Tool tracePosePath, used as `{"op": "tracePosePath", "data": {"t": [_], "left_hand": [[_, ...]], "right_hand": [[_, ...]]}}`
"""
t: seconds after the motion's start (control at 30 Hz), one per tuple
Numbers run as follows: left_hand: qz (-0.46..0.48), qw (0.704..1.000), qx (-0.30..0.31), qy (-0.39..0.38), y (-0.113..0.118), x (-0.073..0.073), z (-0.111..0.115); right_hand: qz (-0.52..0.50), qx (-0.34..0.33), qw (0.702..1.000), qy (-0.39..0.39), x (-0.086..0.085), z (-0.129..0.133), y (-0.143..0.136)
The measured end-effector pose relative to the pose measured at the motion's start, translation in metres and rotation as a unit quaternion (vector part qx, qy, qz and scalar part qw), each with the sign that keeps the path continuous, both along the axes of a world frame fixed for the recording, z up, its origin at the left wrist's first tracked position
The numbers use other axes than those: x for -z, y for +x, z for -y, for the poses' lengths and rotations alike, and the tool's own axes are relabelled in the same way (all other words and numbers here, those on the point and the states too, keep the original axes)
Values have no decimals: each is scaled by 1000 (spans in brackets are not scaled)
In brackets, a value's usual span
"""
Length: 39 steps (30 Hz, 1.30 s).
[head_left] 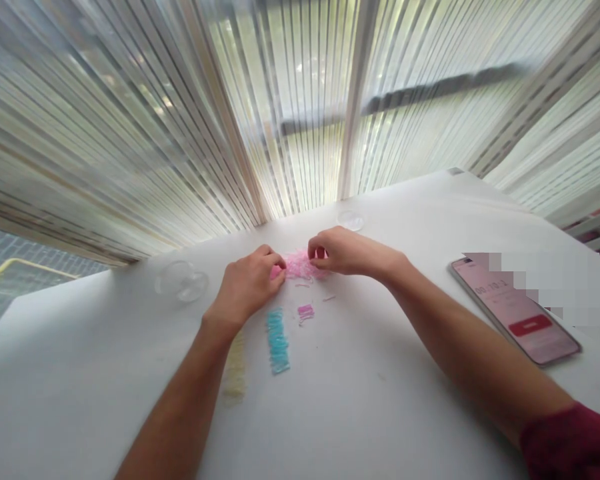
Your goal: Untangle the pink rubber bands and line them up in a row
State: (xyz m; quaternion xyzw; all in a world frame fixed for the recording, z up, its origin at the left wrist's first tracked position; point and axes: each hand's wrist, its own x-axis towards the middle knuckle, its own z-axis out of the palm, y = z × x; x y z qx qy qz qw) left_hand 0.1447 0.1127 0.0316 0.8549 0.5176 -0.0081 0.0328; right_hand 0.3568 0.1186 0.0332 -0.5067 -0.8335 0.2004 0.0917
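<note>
A loose heap of thin pink strips [299,268] lies on the white table [350,407] between my two hands. My left hand [250,281] is at the heap's left side, fingers curled and closed, with pink showing at the fingertips. Over the right side of the heap, my right hand [339,251] makes a pinch; what its fingertips hold is too small to make out. Closer to me are a small magenta-pink row of pieces [306,311], a longer blue row [279,341] and a pale yellow row [235,373], partly hidden by my left forearm.
Clear round dishes or lids [193,285] rest on the left of the table, and another clear round piece [351,221] is behind my right hand. A phone [515,310] showing a timer lies at right. Blinds [300,167] hang beyond the far edge.
</note>
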Motion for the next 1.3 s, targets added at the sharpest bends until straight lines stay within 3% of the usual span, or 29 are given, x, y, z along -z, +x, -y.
{"op": "tracePosePath", "data": {"t": [0.37, 0.63, 1.0, 1.3], "left_hand": [[80, 997, 9, -16, -13, -8, -7], [-7, 1000, -23, -15, -15, -10, -4], [-4, 1000, -24, 8, -5, -12, 3], [-2, 1000, 0, 1, 2, 3, 2]], "right_hand": [[-86, -30, 995, 39, 13, 0, -16], [-47, -22, 997, 65, 33, -2, -29], [-41, -30, 998, 38, 13, -1, -15], [-10, -13, 1000, 23, 3, 0, -7]]}}
